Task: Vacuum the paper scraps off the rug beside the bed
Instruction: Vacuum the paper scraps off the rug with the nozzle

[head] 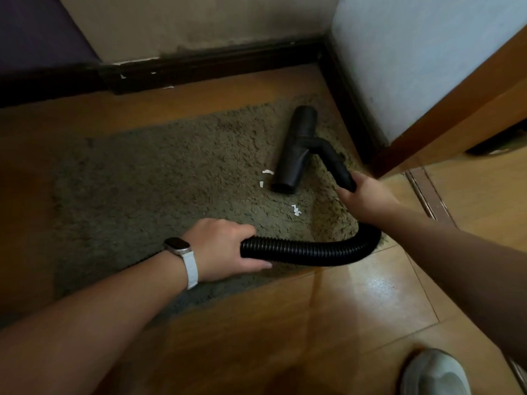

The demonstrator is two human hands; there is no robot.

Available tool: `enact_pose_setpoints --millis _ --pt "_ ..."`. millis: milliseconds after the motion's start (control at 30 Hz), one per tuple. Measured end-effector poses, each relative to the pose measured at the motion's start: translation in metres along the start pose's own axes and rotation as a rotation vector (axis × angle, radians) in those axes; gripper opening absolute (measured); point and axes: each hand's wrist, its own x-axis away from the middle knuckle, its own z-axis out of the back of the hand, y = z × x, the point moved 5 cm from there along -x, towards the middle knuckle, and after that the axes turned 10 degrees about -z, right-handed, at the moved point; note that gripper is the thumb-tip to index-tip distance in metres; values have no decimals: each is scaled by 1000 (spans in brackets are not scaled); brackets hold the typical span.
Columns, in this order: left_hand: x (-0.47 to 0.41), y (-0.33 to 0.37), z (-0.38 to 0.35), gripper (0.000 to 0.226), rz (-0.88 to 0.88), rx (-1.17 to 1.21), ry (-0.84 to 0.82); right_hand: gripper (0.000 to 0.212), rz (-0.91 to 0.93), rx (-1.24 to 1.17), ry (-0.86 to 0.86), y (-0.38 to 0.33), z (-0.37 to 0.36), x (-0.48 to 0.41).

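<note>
1. Three white paper scraps point(267, 171) lie on the shaggy grey-green rug point(159, 178), right of the frame centre, just beside the black T-shaped plastic nozzle point(296, 149).
2. The right hand point(365, 195) is closed around the nozzle's neck; the left hand point(222, 246) grips the black ribbed hose point(308, 249) at lower centre.
3. I think it is best to hold the nozzle head flat on the pile and slide it slowly toward the lower left, over each scrap.
4. The left hand should give the hose some slack, so that it does not sweep the nearest scrap away.
</note>
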Motion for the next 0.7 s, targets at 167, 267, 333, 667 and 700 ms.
enact_pose_setpoints --millis 167,267,333,667,700 --pt "-6 0 11 58 49 11 34 27 -4 72 -60 -10 17 -19" --pt "-15 11 17 58 10 -2 46 28 -69 35 -60 16 25 -14" --pt "-18 21 17 57 -33 -11 35 26 -117 -11 -68 34 24 -6" --pt "-6 14 12 58 -26 -9 32 26 -87 28 -49 20 16 -3" --pt "-3 12 12 57 -17 -3 30 26 -63 48 -60 11 14 -4"
